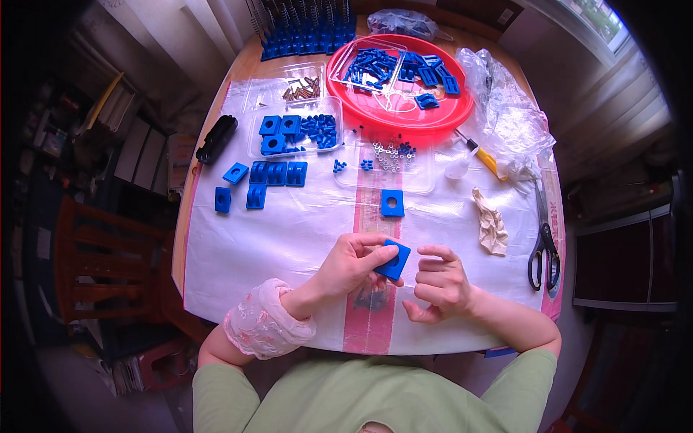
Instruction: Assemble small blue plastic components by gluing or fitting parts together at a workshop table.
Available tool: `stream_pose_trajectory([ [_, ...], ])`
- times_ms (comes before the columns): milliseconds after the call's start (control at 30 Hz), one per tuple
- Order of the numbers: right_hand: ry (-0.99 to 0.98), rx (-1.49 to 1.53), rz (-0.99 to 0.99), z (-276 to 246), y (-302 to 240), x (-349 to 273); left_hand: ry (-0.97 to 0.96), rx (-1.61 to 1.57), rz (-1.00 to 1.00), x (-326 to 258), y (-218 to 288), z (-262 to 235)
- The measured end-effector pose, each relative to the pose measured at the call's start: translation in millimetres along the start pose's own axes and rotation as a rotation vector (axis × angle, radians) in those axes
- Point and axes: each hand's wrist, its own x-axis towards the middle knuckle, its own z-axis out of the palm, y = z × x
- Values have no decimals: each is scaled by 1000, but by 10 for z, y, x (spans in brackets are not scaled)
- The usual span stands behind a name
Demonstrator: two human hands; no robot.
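My left hand (350, 263) pinches a blue square plastic piece with a round hole (398, 268), thumb on its upper face. Just to the right, my right hand (444, 285) is apart from the piece, its fingers bent and its thumb standing away from them; nothing shows in it. Straight ahead of the held piece lies a similar blue block (392, 203) with a hole. Farther up are small blue parts (367, 165) in little groups and a scatter of clear and white rings (390, 156) on a clear plastic lid (346, 179).
Blue blocks (276, 173) stand at left, by a clear box (336, 149) of blue parts and a black case (216, 139). Beyond sit brass-coloured screws (303, 90) and a red basin (455, 119). At right lie a yellow-handled screwdriver (491, 163), crumpled cloth (491, 224) and scissors (544, 249).
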Motion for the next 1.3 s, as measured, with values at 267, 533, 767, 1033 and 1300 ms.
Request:
stream_pose_trajectory([
  [267,-47,-3,-27,12,-10,16,4,-6,7,-1,-51,-10],
  [533,-37,-39,-13,-6,-14,-1,10,-2,8,14,-39,-9],
  [767,140,-154,67,-113,-35,121,81,-207,-23,27,-29,-27],
  [1033,241,-567,420,-1041,-175,397,54,-306,-28,53,-11,-59],
  [1300,-127,-798,1292,-1794,3,-413,30,-390,-52,50,2,-96],
])
